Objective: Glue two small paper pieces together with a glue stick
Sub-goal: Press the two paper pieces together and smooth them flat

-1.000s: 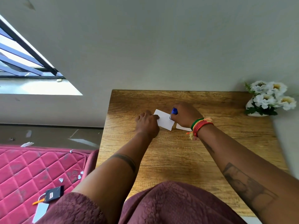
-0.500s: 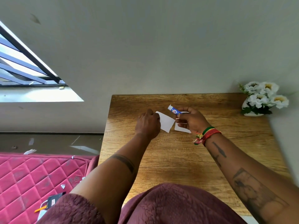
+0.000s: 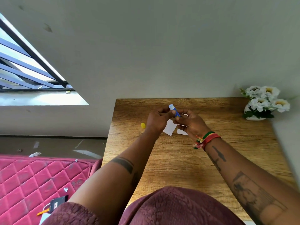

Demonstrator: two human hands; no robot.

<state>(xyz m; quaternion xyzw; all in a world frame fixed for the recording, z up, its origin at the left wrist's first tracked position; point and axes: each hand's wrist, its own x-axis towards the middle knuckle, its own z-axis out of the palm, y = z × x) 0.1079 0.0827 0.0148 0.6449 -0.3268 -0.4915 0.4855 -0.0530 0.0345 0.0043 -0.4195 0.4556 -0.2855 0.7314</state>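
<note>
A small blue glue stick (image 3: 175,110) with its white tip up is held above the wooden table (image 3: 186,159) between both hands. My left hand (image 3: 158,120) pinches its upper part. My right hand (image 3: 190,123) grips its lower end. Two white paper pieces lie on the table under my hands: one (image 3: 170,129) at the left and one (image 3: 181,132) at the right, partly hidden by my right hand. A yellow cap (image 3: 143,125) lies on the table left of my left hand.
A white pot of white flowers (image 3: 263,103) stands at the table's far right corner by the wall. A pink quilted mattress (image 3: 32,181) with paper scraps and a black tag lies on the floor to the left.
My left hand has lifted off the left paper and joined my right hand on the glue stick, which has risen off the paper. The yellow cap is now uncovered.
</note>
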